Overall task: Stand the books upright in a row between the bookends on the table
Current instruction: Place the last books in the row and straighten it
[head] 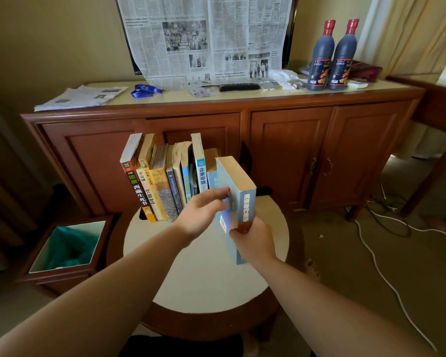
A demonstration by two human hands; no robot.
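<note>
1. So basically it all comes down to one thing: the blue book (238, 199) is up off the bench (206, 274), sitting just right of the row of books (170, 181), and the open slot is between the row's right end and the dark right bookend (245, 157) behind it.
2. Right hand (252, 243) has its fingers curled round the book's bottom end, so it's carrying the weight. Left hand (204, 215) reaches across, fingertips on the book's left cover w/ fingers mostly straight, steadying more than gripping imo.
3. Book's long axis is near vertical, top tipped away from the person, spine facing the camera like the others.
4. Slot is away from the hands and a bit left, so next move prob = push fwd + left, then set it down.
5. Row leans left a little; left bookend (142, 215) is barely visible as a dark bit at its base.
6. Right hand is nearer the slot. The gap looks tight, can't tell for sure.
</note>
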